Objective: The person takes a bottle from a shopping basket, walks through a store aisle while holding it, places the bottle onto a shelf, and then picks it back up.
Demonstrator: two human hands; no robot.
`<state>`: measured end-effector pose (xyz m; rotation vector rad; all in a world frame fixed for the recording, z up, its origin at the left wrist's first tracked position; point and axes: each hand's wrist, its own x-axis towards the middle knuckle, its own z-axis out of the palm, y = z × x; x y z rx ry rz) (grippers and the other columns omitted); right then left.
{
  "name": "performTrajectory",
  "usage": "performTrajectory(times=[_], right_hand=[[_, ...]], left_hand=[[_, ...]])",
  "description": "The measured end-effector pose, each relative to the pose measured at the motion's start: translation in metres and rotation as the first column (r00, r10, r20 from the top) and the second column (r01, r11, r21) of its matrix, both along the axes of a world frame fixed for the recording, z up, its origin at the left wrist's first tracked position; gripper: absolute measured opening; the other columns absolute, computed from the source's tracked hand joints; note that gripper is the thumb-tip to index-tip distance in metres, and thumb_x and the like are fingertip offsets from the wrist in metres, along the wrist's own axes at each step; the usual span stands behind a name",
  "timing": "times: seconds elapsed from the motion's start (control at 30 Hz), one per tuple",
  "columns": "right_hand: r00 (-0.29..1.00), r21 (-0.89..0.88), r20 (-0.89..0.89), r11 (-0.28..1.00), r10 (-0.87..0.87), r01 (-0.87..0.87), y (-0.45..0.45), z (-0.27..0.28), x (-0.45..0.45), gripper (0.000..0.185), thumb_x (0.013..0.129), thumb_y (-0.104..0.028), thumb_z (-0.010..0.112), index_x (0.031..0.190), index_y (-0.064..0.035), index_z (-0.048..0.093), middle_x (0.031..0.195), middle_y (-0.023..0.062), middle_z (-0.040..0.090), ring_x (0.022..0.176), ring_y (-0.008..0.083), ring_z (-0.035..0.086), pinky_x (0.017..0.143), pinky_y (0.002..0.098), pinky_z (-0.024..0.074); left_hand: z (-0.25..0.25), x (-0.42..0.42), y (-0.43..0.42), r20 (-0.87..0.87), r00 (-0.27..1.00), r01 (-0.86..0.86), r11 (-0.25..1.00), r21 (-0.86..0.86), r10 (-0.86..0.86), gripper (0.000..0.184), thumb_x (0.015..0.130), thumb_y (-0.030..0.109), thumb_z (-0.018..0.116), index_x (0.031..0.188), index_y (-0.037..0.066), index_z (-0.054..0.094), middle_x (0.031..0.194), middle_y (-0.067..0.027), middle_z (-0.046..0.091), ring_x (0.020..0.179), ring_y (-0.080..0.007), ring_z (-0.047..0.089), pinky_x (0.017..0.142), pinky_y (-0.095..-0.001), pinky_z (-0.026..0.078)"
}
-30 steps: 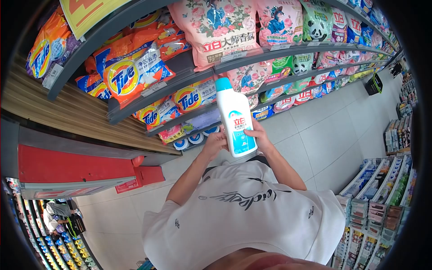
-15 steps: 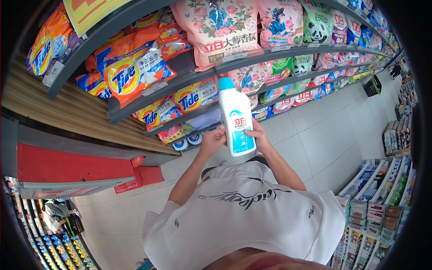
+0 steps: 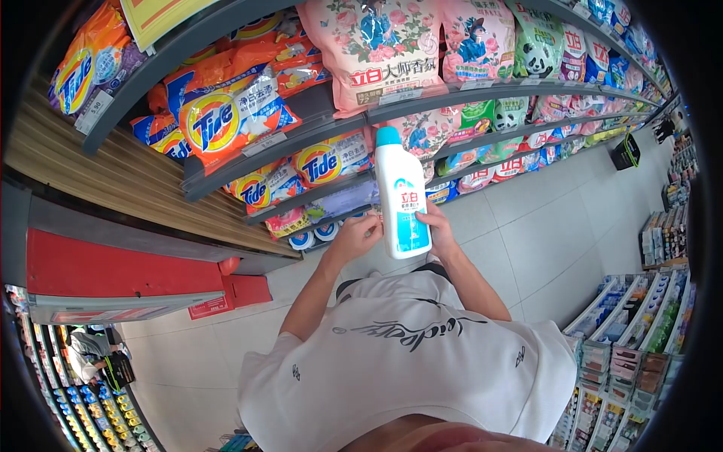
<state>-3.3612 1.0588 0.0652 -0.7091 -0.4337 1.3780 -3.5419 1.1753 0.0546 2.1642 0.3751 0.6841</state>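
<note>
- Right hand [image 3: 439,228]: clamped on bottle [image 3: 401,177], thumb across its front.
- Left hand [image 3: 357,239]: fingers bunched beside bottle's 9 o'clock side; contact unclear.
- Bottle: in hand, off shelf [image 3: 467,89]; white, long-necked, leaning slightly to 11 o'clock. Teal cap [image 3: 388,136] on. Red-lettered label [image 3: 410,217] faces camera, blue-green below.
- From bottle: pink bag [image 3: 376,56] at 12 o'clock, orange bag [image 3: 218,124] at 10, black basket [image 3: 624,154] near 3, red box [image 3: 248,292] at 8; another person [image 3: 87,348] farther toward 8.
</note>
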Motion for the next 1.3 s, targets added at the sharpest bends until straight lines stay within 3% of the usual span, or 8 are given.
performTrajectory(times=[0.2,0.43,0.7,0.9,1.3], right_hand=[[1.0,0.019,-0.008,0.999,0.026,-0.026,0.0,-0.005,0.001,0.062,0.078,-0.008,0.061,0.133,0.001,0.034,0.119,0.0144,0.056,0.106,0.0219,0.059,0.091,0.0336,0.0486],[0.999,0.004,-0.012,0.999,0.042,-0.042,0.002,-0.011,0.003,0.063,0.077,-0.007,0.06,0.134,0.0014,0.033,0.12,0.0149,0.055,0.107,0.0225,0.058,0.091,0.0338,0.0485],[0.999,0.029,0.032,0.999,0.026,-0.027,0.004,-0.008,0.0,0.065,0.076,-0.007,0.06,0.134,0.001,0.033,0.12,0.0141,0.055,0.107,0.0218,0.058,0.091,0.0331,0.0481],[0.996,0.021,0.082,0.999,0.041,-0.043,0.004,-0.01,-0.001,0.068,0.074,-0.007,0.061,0.135,0.0002,0.032,0.119,0.0137,0.054,0.108,0.0213,0.057,0.091,0.0326,0.0472],[0.984,0.016,0.165,0.997,0.07,-0.073,0.003,-0.007,-0.004,0.068,0.074,-0.006,0.062,0.136,0.0005,0.034,0.12,0.0113,0.054,0.109,0.019,0.054,0.094,0.0312,0.0432]], left_hand=[[-0.01,-0.002,0.005,0.057,0.998,0.032,0.953,-0.301,-0.015,0.006,0.08,0.002,0.063,0.079,-0.004,0.065,0.074,-0.0084,0.068,0.067,-0.0116,0.065,0.062,-0.0224,0.05],[-0.019,-0.006,0.008,0.085,0.996,0.024,0.907,-0.421,0.013,0.006,0.08,-0.001,0.066,0.085,-0.004,0.067,0.081,-0.0078,0.069,0.074,-0.0113,0.065,0.068,-0.0225,0.05],[-0.026,-0.006,0.005,0.127,0.991,0.109,0.82,-0.562,-0.045,0.01,0.085,-0.003,0.059,0.093,-0.006,0.063,0.087,-0.0073,0.065,0.08,-0.0114,0.063,0.073,-0.0239,0.05],[-0.018,-0.009,0.004,0.022,0.998,0.063,0.807,-0.587,-0.062,0.008,0.084,-0.001,0.06,0.09,-0.006,0.063,0.082,-0.0073,0.066,0.076,-0.0113,0.063,0.068,-0.0236,0.051],[-0.028,-0.008,0.001,0.096,0.995,0.098,0.656,-0.748,-0.039,0.002,0.08,-0.003,0.062,0.078,-0.003,0.06,0.073,-0.0099,0.066,0.065,-0.0145,0.065,0.059,-0.0256,0.052]])
